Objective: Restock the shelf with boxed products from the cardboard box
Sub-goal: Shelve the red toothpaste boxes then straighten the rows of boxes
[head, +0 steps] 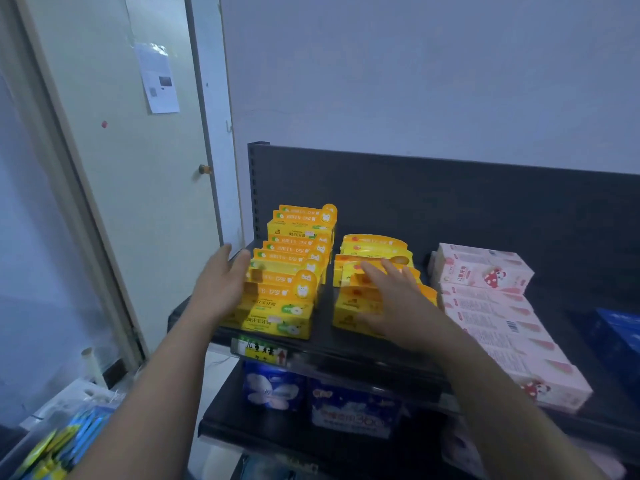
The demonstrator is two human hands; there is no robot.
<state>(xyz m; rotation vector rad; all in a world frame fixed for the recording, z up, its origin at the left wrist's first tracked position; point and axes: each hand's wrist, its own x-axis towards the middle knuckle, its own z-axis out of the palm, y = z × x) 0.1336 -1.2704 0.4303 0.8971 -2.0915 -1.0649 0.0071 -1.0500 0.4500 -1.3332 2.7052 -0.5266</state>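
Three rows of boxed products stand on the top shelf [367, 351] of a dark rack, each row running from the front edge towards the back panel [450, 202]. The left row is yellow boxes with a green apple print [287, 306], packed one behind another. The left hand [221, 285] is just beside this row's left side, palm turned towards it, its fingers [239, 261] straight and released, holding nothing. The hand is blurred, so whether it touches the boxes cannot be told.

The middle row is yellow boxes with an orange print [360, 252], set apart from the apple row by a narrow gap. The right hand [391, 299] lies over the front part of this row, its fingers [374, 271] spread and nearly straight across the box tops, with the thumb lower by the front box. It is not clenched around any box.

Just beside the right forearm, a row of pink boxes [498, 306] fills the shelf to the right, with more stacked on top at the back. Further right is a dark blue box [620, 334].

A price label [263, 349] hangs on the shelf's front edge under the apple row. On the lower shelf [235, 427] sit blue packs [273, 386]. Left of the rack is a pale door [138, 202] with a round knob [205, 169] and a paper notice [159, 77] stuck to it.
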